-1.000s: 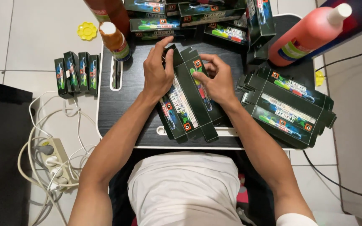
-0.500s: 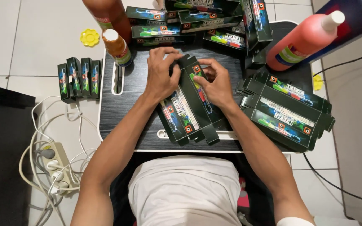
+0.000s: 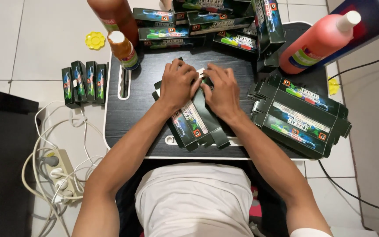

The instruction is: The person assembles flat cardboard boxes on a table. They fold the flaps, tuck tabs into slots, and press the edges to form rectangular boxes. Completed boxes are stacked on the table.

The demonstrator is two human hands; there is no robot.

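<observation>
Left hand (image 3: 178, 85) and right hand (image 3: 222, 90) side by side, fingers curled, both pressing down on far end of flat dark carton (image 3: 194, 123). Carton lies mid-tray, tilted, near end toward body, atop few more flats. Tray (image 3: 123, 127) black, slot handle at left edge. Stack of flat cartons (image 3: 299, 116) just right of right hand. Folded boxes (image 3: 185, 26) piled along far edge. Small bottle (image 3: 123, 49) far left; red bottle (image 3: 319, 41) far right. Four boxes (image 3: 84, 83) on floor left; power strip (image 3: 62, 173) near left.
</observation>
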